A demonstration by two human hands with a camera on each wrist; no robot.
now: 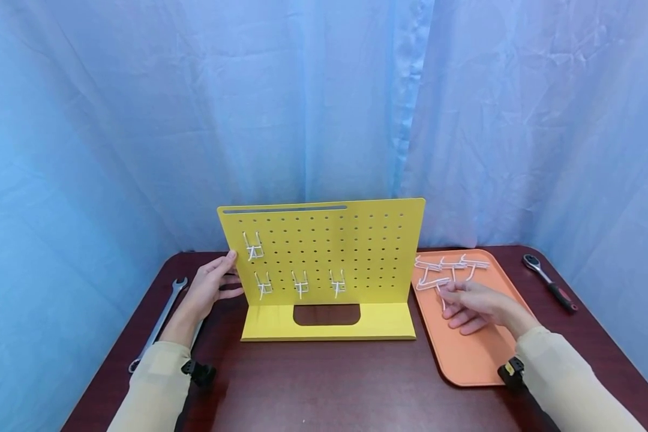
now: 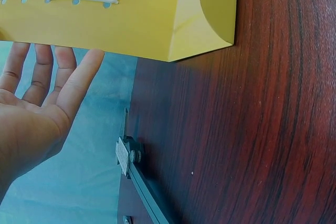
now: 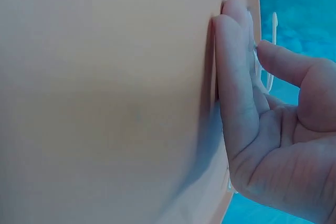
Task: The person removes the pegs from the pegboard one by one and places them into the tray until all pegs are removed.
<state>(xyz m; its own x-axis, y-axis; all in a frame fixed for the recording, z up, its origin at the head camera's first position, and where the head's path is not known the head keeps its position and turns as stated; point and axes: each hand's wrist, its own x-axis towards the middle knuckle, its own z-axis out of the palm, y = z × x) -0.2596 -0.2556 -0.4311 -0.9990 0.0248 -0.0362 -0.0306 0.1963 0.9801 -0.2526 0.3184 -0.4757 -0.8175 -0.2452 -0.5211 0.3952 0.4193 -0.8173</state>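
Note:
A yellow pegboard [image 1: 380, 270] stands upright on its bent foot, several white wire hooks [image 1: 264, 287] hanging in its holes. My left hand [image 1: 207, 285] holds its left edge; in the left wrist view the fingers [image 2: 63, 72] reach behind the board and the thumb is mostly out of sight. Over the orange tray [image 1: 483, 363], my right hand [image 1: 475, 306] pinches one white hook [image 1: 434, 283] by its prong between thumb and fingertips. Several more hooks [image 1: 456, 264] lie together at the tray's far end. In the right wrist view, the fingers hide most of the pinched hook.
A combination wrench [image 1: 159, 321] lies left of my left forearm. Near it, a caliper [image 2: 124, 153] shows in the left wrist view. A ratchet [image 1: 551, 282] rests right of the tray. Blue curtains [image 1: 324, 108] hang behind the dark wooden table [image 1: 324, 384].

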